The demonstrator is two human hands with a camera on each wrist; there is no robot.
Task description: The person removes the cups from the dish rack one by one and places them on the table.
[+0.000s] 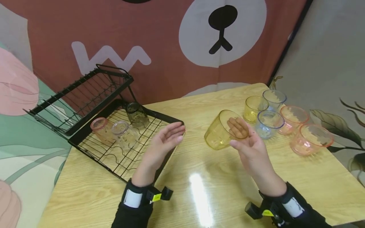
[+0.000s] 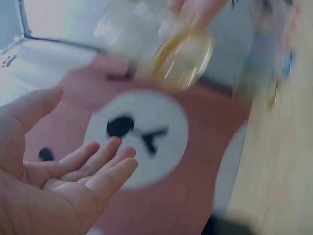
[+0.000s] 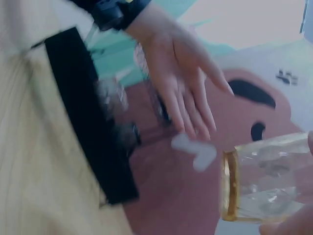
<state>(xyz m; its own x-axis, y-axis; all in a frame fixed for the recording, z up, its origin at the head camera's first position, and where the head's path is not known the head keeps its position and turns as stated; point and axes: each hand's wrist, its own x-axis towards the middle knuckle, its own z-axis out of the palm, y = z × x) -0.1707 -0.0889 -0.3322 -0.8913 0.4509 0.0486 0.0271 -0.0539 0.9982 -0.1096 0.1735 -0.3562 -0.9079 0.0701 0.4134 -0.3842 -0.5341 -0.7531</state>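
My right hand (image 1: 253,147) grips a clear yellow plastic cup (image 1: 217,134) near its rim, thumb on the near side and fingers seen through the wall. The cup is tilted above the table, its mouth toward the right palm. In the right wrist view, the cup (image 3: 266,178) lies sideways, with part of the thumb (image 3: 293,224) at its lower edge. My left hand (image 1: 164,141) is held up with nothing in it, fingers extended, near the right edge of the black dish rack (image 1: 171,119). Its palm and fingers (image 2: 98,181) show in the left wrist view, apart from the cup.
On the rack's lower level stand upside-down glasses: pink (image 1: 101,128), clear (image 1: 124,134) and dark (image 1: 137,115). At the table's right lie several cups: another yellow one (image 1: 252,109), blue-rimmed ones (image 1: 269,125) and pink ones (image 1: 309,144). A patterned cloth (image 1: 159,19) hangs behind.
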